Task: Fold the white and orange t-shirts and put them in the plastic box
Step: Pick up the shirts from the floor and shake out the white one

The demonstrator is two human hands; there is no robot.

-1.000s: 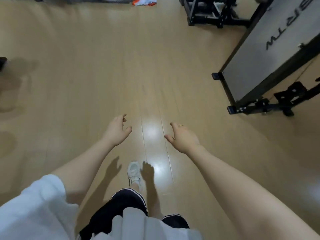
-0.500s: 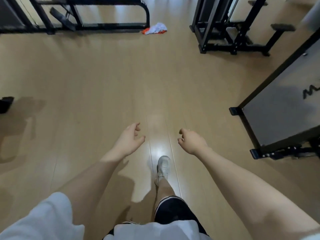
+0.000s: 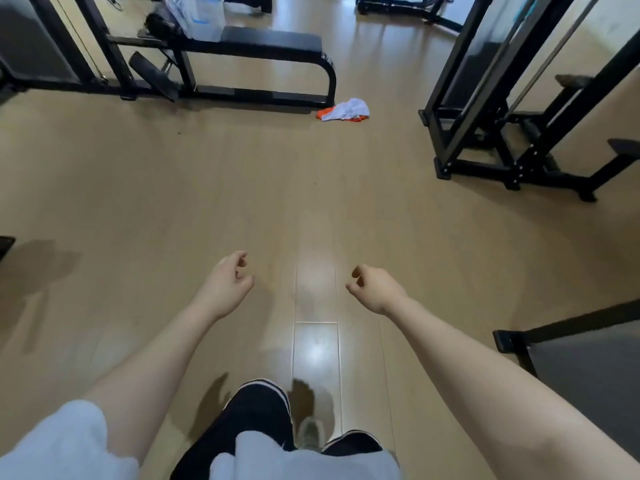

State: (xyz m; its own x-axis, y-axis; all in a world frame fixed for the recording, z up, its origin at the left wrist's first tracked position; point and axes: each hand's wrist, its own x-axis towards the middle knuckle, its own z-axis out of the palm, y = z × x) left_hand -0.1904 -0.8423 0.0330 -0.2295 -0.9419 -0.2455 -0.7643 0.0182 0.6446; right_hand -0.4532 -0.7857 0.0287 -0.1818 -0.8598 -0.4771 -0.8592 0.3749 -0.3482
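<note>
A crumpled heap of white and orange t-shirts (image 3: 344, 110) lies on the wooden floor far ahead, beside the foot of a black bench. A clear plastic box (image 3: 201, 15) stands on that bench at the top. My left hand (image 3: 227, 285) and my right hand (image 3: 375, 289) hang in front of me over the floor, well short of the shirts. Both have loosely curled fingers and hold nothing.
A black weight bench (image 3: 263, 41) with its frame stands at the back left. Black gym machines (image 3: 502, 109) rise at the right, and a dark platform (image 3: 585, 372) sits at the lower right. Wooden floor (image 3: 207, 188) stretches between me and the shirts.
I have walked forward and the view has lifted: the shirts, the bench and the box came closer. My fingers have curled in a little more.
</note>
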